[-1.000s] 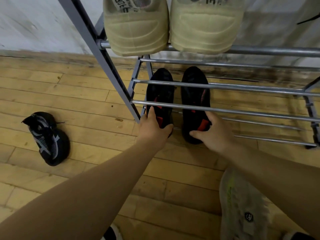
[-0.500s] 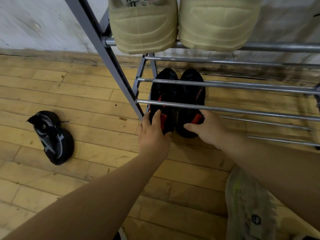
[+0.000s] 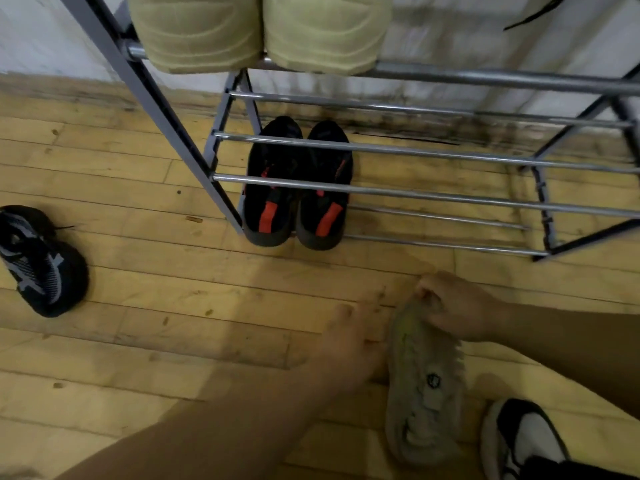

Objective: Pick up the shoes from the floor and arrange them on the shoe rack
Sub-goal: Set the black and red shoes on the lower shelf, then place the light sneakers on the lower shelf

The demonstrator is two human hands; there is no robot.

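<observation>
Wooden floor (image 3: 138, 341), head view. Grey shoe (image 3: 424, 382) lies lower right of frame, on floor before shoe rack (image 3: 450, 198). Right hand (image 3: 453, 310) grips its upper end, curled round it. Left hand (image 3: 349, 344) blurred, just beside shoe's left side; open or closed: cannot tell. Black-red pair (image 3: 298, 188) on bottom tier, centre. Beige pair (image 3: 259, 29) on top rail. Black-grey shoe (image 3: 41, 261) on floor, far left.

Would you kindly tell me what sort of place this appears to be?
Probably a home entryway or storage corner: a metal shoe rack stands on a worn wooden plank floor against a scuffed white wall, with black-and-red shoes on its bottom rails.
</observation>
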